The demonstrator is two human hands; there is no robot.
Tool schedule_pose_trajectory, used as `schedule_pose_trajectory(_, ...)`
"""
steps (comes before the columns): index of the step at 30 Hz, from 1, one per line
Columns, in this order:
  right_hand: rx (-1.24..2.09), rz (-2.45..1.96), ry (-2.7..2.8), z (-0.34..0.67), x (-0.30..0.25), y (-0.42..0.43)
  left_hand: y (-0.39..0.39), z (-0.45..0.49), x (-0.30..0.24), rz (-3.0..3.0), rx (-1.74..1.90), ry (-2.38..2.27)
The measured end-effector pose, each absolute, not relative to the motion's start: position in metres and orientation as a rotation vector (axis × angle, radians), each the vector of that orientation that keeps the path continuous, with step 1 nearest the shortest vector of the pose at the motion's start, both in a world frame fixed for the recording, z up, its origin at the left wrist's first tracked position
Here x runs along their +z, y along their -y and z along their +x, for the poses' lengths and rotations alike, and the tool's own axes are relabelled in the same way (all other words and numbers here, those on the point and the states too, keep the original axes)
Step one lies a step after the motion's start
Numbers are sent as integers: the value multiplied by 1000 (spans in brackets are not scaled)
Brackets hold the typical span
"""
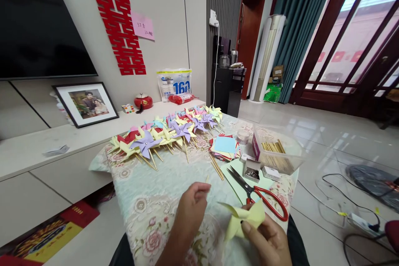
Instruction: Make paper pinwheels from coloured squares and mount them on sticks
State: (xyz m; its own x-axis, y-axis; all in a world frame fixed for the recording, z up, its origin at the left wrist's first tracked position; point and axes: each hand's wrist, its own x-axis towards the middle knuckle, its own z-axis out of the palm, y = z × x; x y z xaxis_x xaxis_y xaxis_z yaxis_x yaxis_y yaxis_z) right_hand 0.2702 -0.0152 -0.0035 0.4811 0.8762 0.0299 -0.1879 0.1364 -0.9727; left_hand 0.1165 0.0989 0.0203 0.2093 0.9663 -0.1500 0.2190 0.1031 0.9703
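Observation:
My right hand (268, 237) pinches a pale yellow paper pinwheel (247, 218), with the thumb near its middle beside a small dark dot. To its left, my left hand (193, 203) is raised over the tablecloth, fingers curled together. A short tip of a thin stick (207, 178) shows just beyond those fingers; whether they grip it is hidden. Red-handled scissors (249, 189) lie behind the pinwheel on a light green sheet (232, 178). Next to them stands a small box of metal pins (252, 170).
Many finished pinwheels on sticks (146, 143) lie along the table's far left. Behind the scissors are a stack of coloured paper squares (225, 145), loose sticks (216, 167), a round tub (243, 136), a small white box (271, 173) and a clear bin (293, 160) of sticks.

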Motion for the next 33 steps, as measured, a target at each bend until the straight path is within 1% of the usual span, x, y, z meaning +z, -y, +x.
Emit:
schedule_pose_trajectory(4, 871, -1201, 843, 267, 6, 2, -64, 116, 36, 951, 731, -765)
schedule_pose_trajectory(7, 815, -1221, 911, 260, 16, -2, -51, 120, 43, 886, 759, -641)
schedule_pose_trajectory(12, 703, -1225, 1083, 254, 24, -3, -49, 124, 40, 910, 857, -708)
schedule_pose_trajectory(19, 660, -1232, 1314, 251, 29, -3, -55, 116, 26, 1028, 849, -890)
schedule_pose_trajectory(22, 720, -1270, 1461, 259, 43, 2, -56, 112, 21, 997, 871, -881)
schedule_pose_trajectory(24, 749, -1311, 1562, 279, 62, 2, -56, 110, 14, 929, 898, -869)
schedule_pose_trajectory(26, 717, -1393, 1599, 313, 88, -6, -56, 109, 4, 867, 924, -909)
schedule_pose_trajectory(28, 558, -1524, 1522, 356, 118, -29, -56, 109, -5, 861, 931, -949)
schedule_pose_trajectory(30, 370, -1768, 1387, 400, 144, -64, -56, 110, -11, 887, 930, -946)
schedule_pose_trajectory(31, 341, -1911, 1318, 420, 153, -84, -55, 111, -12, 900, 938, -940)
schedule_pose_trajectory(33, 463, -2153, 1213, 449, 160, -121, -54, 112, -12, 916, 972, -944)
